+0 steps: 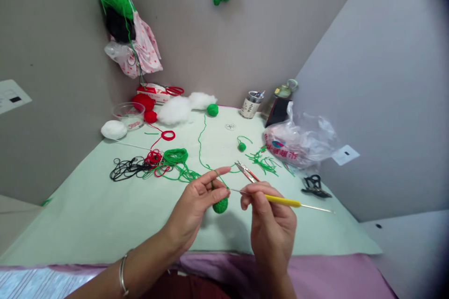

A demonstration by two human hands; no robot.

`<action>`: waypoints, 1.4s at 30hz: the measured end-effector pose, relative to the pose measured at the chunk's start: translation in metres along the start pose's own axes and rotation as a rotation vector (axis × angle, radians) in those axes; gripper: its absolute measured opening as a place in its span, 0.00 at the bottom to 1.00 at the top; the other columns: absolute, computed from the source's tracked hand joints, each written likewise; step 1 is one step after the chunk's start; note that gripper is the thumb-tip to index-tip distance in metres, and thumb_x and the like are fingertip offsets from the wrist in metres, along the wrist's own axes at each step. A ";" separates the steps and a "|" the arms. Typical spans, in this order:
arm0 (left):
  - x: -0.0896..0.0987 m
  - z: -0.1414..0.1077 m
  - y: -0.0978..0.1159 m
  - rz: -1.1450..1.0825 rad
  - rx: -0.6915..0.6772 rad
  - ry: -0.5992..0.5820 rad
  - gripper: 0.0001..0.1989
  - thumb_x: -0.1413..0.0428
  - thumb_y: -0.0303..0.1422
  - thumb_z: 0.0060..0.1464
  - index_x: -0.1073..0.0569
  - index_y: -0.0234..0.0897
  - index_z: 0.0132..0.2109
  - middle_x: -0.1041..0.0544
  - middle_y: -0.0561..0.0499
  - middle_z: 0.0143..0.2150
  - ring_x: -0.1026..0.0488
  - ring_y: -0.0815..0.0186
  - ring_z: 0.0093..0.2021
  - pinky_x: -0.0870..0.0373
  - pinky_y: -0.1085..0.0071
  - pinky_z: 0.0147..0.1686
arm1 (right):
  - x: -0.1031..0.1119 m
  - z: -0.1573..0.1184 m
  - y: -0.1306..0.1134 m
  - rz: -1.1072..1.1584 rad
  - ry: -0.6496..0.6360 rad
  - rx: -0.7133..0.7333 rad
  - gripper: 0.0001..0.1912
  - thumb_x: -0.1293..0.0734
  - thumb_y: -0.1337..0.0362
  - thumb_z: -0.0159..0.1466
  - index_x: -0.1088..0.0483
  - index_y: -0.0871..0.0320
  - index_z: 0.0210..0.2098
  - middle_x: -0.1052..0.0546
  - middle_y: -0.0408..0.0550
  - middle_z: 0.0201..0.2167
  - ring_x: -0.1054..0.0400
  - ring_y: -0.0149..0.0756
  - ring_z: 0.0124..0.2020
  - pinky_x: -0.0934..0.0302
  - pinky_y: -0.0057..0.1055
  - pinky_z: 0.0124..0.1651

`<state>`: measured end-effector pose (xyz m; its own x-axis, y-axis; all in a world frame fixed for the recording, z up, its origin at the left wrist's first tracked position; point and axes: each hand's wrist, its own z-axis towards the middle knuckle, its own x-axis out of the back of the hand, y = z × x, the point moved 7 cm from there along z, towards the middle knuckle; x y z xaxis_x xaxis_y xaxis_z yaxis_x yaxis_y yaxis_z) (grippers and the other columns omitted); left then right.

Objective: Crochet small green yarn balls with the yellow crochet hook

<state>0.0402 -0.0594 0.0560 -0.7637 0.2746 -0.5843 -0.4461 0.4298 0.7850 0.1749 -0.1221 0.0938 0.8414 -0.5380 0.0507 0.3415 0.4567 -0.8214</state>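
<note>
Between the thumb and fingers of my left hand [198,201] is a small green crocheted ball [220,205], hanging just below the fingertips. A strand of green yarn [200,140] runs from the table up over my raised left index finger. My right hand [271,219] grips a crochet hook [282,200] by its yellow handle. The hook's thin metal tip points left and meets the top of the green piece; whether it sits inside a stitch is too small to tell. Behind my right fingers lie small scissors [247,172] with red on the handles.
Tangled green cord [176,155] and black cord [128,168] lie left of my hands. White stuffing [175,110], a green yarn ball [212,110] and a pen can [251,104] stand farther back. Rightward are green scraps [264,162], a plastic bag [298,142] and a black clip [315,187].
</note>
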 end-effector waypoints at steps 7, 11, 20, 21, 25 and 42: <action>-0.006 -0.002 -0.011 -0.100 0.094 -0.035 0.30 0.26 0.36 0.48 0.19 0.37 0.59 0.24 0.52 0.33 0.30 0.67 0.36 0.36 0.70 0.43 | -0.007 -0.010 -0.013 -0.231 0.020 0.295 0.14 0.32 0.72 0.69 0.19 0.50 0.47 0.18 0.49 0.39 0.24 0.40 0.40 0.29 0.38 0.39; -0.002 0.000 -0.005 -0.053 0.087 -0.038 0.25 0.27 0.35 0.48 0.17 0.37 0.54 0.24 0.52 0.33 0.29 0.67 0.36 0.37 0.71 0.41 | 0.008 0.002 0.009 0.115 0.078 -0.048 0.09 0.34 0.65 0.71 0.21 0.55 0.36 0.23 0.46 0.29 0.30 0.35 0.30 0.34 0.34 0.33; -0.004 -0.001 -0.007 -0.039 -0.005 -0.003 0.26 0.25 0.34 0.45 0.17 0.39 0.53 0.21 0.53 0.33 0.27 0.68 0.36 0.34 0.72 0.42 | -0.015 -0.001 -0.005 -0.127 -0.086 0.109 0.11 0.34 0.70 0.71 0.20 0.51 0.44 0.17 0.47 0.37 0.22 0.38 0.38 0.26 0.35 0.41; -0.004 -0.001 -0.008 -0.055 -0.003 0.002 0.26 0.25 0.35 0.46 0.17 0.38 0.53 0.22 0.54 0.32 0.27 0.69 0.35 0.34 0.72 0.42 | -0.016 -0.005 -0.010 -0.206 -0.092 0.210 0.13 0.34 0.71 0.70 0.20 0.50 0.47 0.17 0.48 0.39 0.22 0.38 0.39 0.26 0.36 0.42; -0.003 0.003 -0.016 -0.136 0.113 -0.034 0.26 0.26 0.36 0.49 0.18 0.37 0.55 0.20 0.50 0.36 0.26 0.66 0.39 0.33 0.71 0.45 | -0.012 -0.013 -0.015 -0.309 -0.085 0.394 0.18 0.31 0.74 0.68 0.20 0.49 0.52 0.17 0.51 0.45 0.21 0.41 0.44 0.26 0.37 0.44; 0.014 0.010 0.036 0.079 -0.052 -0.002 0.17 0.25 0.41 0.45 0.22 0.35 0.30 0.21 0.52 0.28 0.27 0.67 0.33 0.35 0.72 0.36 | 0.001 0.036 0.043 -0.429 -0.458 0.043 0.14 0.32 0.62 0.71 0.27 0.54 0.55 0.22 0.47 0.39 0.26 0.36 0.36 0.29 0.34 0.41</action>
<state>0.0182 -0.0316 0.0741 -0.7964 0.3078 -0.5207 -0.4081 0.3618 0.8381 0.2059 -0.0776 0.0788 0.7166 -0.3259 0.6167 0.6970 0.3006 -0.6510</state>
